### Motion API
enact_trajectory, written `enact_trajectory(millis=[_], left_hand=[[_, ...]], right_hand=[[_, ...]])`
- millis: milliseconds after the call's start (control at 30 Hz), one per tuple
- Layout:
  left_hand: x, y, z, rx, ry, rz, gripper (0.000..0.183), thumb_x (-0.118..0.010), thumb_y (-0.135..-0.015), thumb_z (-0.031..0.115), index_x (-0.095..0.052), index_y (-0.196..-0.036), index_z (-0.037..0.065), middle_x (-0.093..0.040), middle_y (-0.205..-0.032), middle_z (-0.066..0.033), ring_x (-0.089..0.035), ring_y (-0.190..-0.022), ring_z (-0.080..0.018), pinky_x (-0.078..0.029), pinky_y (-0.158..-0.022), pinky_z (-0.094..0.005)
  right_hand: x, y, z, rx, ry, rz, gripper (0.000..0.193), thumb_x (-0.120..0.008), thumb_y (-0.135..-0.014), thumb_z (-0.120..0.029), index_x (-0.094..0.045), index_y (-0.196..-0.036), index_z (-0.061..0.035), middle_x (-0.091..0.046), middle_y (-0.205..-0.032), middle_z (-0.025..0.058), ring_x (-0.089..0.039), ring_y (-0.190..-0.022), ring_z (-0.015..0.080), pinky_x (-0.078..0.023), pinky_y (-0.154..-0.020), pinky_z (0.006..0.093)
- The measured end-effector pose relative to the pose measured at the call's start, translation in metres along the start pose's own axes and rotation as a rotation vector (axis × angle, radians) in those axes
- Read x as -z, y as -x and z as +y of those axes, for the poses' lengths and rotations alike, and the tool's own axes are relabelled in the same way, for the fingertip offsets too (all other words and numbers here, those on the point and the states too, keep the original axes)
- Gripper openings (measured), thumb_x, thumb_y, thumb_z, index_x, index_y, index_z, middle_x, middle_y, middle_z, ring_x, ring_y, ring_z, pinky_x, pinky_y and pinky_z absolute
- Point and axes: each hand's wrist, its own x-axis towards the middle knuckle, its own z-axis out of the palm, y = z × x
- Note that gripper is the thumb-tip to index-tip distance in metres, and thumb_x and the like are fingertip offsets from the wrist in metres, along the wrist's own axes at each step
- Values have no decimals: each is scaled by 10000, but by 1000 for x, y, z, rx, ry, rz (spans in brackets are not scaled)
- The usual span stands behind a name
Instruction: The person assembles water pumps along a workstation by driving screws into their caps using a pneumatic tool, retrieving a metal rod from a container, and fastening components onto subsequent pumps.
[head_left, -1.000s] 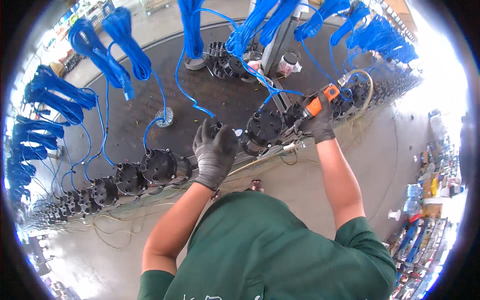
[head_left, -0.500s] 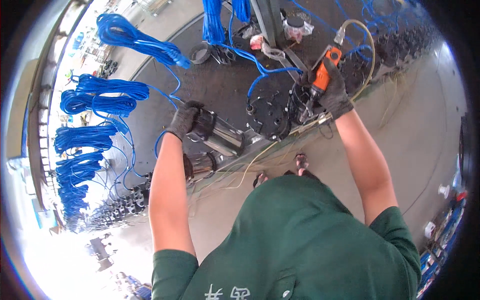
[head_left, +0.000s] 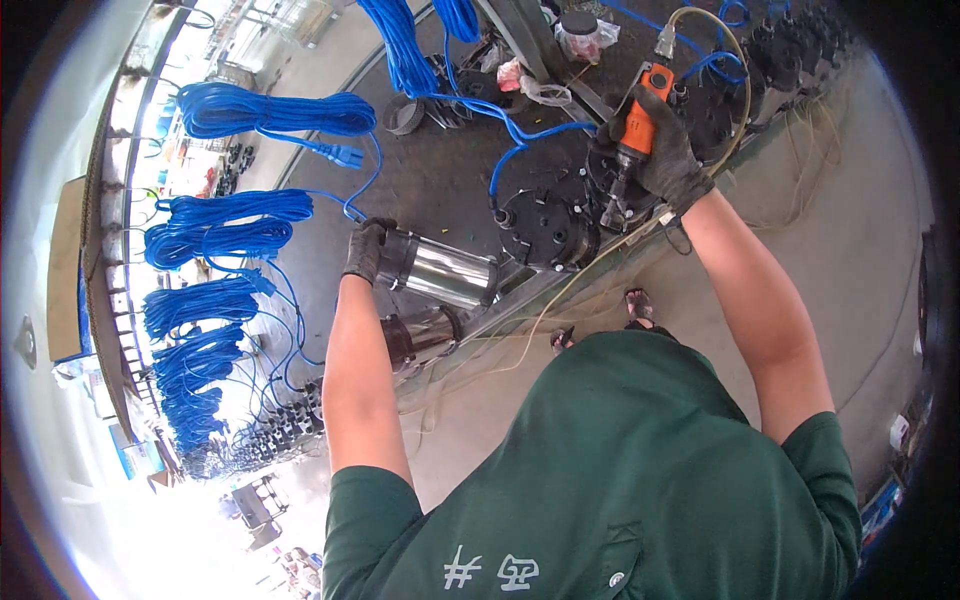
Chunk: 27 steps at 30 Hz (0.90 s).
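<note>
My left hand (head_left: pixel 367 250), in a dark glove, is closed at the black end of a shiny steel cylinder (head_left: pixel 447 271) lying on its side; its fingertips are partly hidden. My right hand (head_left: pixel 668 155), also gloved, grips an orange air-powered hand tool (head_left: pixel 640 128), its metal head pointing down toward the table's front edge. From the tool's top runs a clear yellowish hose (head_left: pixel 741 70). Between my hands stands a black round pump-like unit (head_left: pixel 545 228), with bolts on its top and a blue cable (head_left: pixel 495 180) joined to it.
Bundled blue cables (head_left: pixel 270 112) hang along the left side. A second steel cylinder (head_left: pixel 425 332) lies nearer the table edge. At the back are a metal post (head_left: pixel 515 38), a dark-lidded jar (head_left: pixel 582 38) and a black ring (head_left: pixel 405 117). More black units (head_left: pixel 790 50) line the far right.
The whole view has shifted and turned slightly. The upper-left cable bundle has swung to lie more level. Both hands keep their holds, and the cylinder shows more of its bright side.
</note>
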Motion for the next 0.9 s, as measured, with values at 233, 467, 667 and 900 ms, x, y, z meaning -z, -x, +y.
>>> enact_trajectory(millis=[233,467,667,900], left_hand=[[16,2,-28,-105,41,35,313,-503,-898,127,-789,-1018,88,-680,-791,-5,-605,-771,-159,-479,-701,-295],[-44,88,-10,-319,-382,163,271,-563,-946,202,-713,-1155,122,-710,-1006,-91,-668,-981,-268,-529,-820,-397],[-89,159,8,-618,-1131,353,274,-580,-968,261,-663,-1206,155,-697,-1104,-140,-656,-1043,-351,-534,-849,-481],[-128,225,65,12,-896,664,287,-598,-920,282,-671,-1175,172,-671,-1117,-189,-629,-1049,-411,-517,-874,-534]], right_hand=[[-7,-1,2,-96,-91,-121,360,-762,-882,-396,-617,-1094,-144,-690,-921,26,-690,-768,190,-582,-666,339],[-9,4,-1,-113,-38,-145,427,-732,-903,-430,-659,-1124,-73,-688,-871,50,-679,-781,196,-572,-731,343],[-17,4,0,-116,-18,-162,414,-687,-916,-485,-623,-950,-77,-677,-798,82,-691,-774,270,-578,-793,417],[-20,6,-2,-140,-58,-176,437,-720,-888,-505,-617,-963,-87,-674,-767,77,-692,-775,272,-572,-851,489]])
